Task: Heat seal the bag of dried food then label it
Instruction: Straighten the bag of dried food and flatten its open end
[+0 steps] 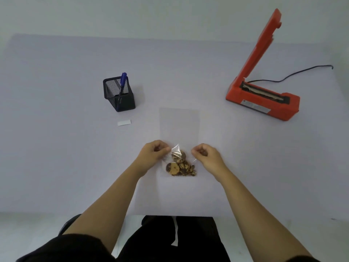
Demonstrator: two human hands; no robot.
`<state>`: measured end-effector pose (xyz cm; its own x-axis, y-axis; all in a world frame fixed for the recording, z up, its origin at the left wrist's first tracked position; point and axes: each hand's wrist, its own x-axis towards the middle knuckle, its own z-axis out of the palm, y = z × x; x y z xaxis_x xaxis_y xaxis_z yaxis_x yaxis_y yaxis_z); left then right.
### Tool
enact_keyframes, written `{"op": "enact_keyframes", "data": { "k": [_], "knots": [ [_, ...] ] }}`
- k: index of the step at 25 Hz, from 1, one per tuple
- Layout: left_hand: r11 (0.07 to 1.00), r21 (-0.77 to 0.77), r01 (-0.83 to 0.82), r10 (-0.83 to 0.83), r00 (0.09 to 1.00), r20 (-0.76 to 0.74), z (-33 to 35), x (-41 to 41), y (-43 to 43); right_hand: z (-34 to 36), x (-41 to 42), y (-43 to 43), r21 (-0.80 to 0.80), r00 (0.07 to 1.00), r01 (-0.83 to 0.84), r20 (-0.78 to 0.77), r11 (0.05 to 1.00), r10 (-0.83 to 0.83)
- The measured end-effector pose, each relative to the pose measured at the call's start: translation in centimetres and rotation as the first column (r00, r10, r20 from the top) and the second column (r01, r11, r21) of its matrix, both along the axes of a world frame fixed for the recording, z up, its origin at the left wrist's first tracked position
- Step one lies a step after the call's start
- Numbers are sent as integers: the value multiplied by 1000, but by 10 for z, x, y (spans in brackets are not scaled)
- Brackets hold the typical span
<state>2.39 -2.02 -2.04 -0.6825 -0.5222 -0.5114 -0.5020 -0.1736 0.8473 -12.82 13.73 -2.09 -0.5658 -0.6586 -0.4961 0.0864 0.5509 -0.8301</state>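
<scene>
Both hands pinch the bag [179, 148] w/ fingers pressed on its side edges: left hand [154, 154], right hand [204, 157]. Bag's long axis runs away from the person; sealer [262, 99] sits far right, nearer the right hand.

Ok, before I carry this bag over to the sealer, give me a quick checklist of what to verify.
1. Both hands grip the bag: left hand and right hand pinch its sides. Ok.
2. Food settled at the closed end, away from the mouth: ok.
3. Bag mouth flat and free of crumbs: cannot tell.
4. Sealer arm raised, slot open: ok.
5. Sealer powered: cord attached, plug out of view. Cannot tell.
6. Label and pen within reach: ok.
</scene>
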Motion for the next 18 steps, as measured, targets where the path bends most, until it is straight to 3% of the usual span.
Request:
{"op": "enact_keyframes", "data": {
  "k": [5, 11, 18],
  "knots": [
    [997, 51, -58, 61, 996, -67, 5, -7, 10, 1, 8, -4, -101, 964, 134, 243, 986, -106],
    [998, -20, -65, 64, 996, -70, 7, -12, 14, 4, 7, -9, -125, 995, 58, 93, 991, -46],
    [997, -50, 58, -58, 998, -8, 4, -12, 6, 3, 1, -9, -63, 998, 10, 65, 998, -6]
  ]
}}
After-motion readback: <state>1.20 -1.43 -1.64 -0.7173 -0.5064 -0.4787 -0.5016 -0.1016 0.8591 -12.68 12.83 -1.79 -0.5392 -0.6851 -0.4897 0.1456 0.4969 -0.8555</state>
